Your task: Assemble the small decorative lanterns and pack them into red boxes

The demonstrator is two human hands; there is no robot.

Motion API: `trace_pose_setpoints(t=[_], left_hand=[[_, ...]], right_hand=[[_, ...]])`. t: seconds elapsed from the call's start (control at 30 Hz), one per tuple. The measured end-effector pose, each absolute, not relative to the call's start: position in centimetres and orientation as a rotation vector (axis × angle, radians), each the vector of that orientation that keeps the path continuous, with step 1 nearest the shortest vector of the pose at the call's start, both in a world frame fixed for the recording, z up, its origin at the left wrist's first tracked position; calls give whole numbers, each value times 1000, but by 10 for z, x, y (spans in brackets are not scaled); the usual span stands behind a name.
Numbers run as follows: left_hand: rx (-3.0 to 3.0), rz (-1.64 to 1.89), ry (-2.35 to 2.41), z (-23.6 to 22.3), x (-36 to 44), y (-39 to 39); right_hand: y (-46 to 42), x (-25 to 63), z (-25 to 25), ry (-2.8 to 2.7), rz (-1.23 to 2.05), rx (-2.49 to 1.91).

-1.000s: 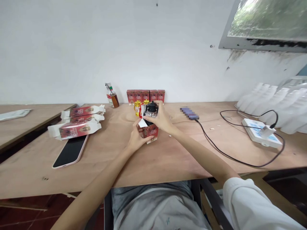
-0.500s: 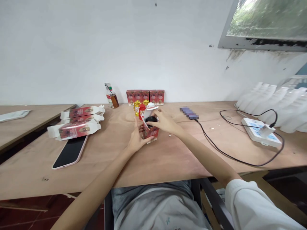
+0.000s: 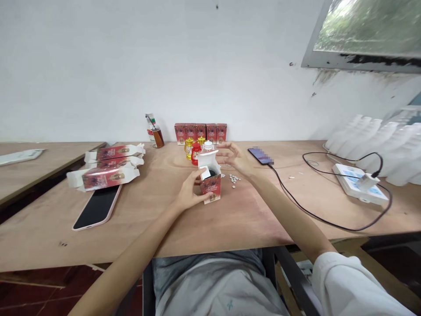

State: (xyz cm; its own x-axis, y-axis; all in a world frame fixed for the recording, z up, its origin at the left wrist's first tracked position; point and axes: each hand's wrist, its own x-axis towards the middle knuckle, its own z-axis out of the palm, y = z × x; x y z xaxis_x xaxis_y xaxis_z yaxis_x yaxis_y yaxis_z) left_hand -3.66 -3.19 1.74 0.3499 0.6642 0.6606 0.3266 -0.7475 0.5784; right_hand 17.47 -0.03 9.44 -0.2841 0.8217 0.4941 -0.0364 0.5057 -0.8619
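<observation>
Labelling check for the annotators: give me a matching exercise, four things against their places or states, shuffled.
1. left hand
2. right hand
3. bottle
4. power strip

A. left of the row of small red boxes
B. white, with a charger in it
C. gripping the open box
D. holding nothing, fingers extended

Pairs: 1-C, 2-D, 3-A, 4-B

bright, diffuse | window (image 3: 371, 30) upper right | soft shadows | edges stretched
</observation>
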Motion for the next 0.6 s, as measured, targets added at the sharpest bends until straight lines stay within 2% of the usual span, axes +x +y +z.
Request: trace_pose_setpoints(t=[0.13, 0.27, 0.37, 0.47, 0.6], left_hand=[[2240, 1331, 885, 19, -35, -34], [2205, 1307, 879, 21, -35, -34], [2180, 1293, 865, 22, -35, -33], [2147, 1273, 863, 21, -35, -31], [2125, 1263, 846, 17, -35, -29]], right_hand=[[5, 173, 86, -1712, 1084, -670], [3, 170, 90, -1863, 954, -741], [-6, 170, 97, -1971, 873, -617], [-17, 168, 99, -2080, 929, -480], [-25, 163, 93, -2127, 800, -500]])
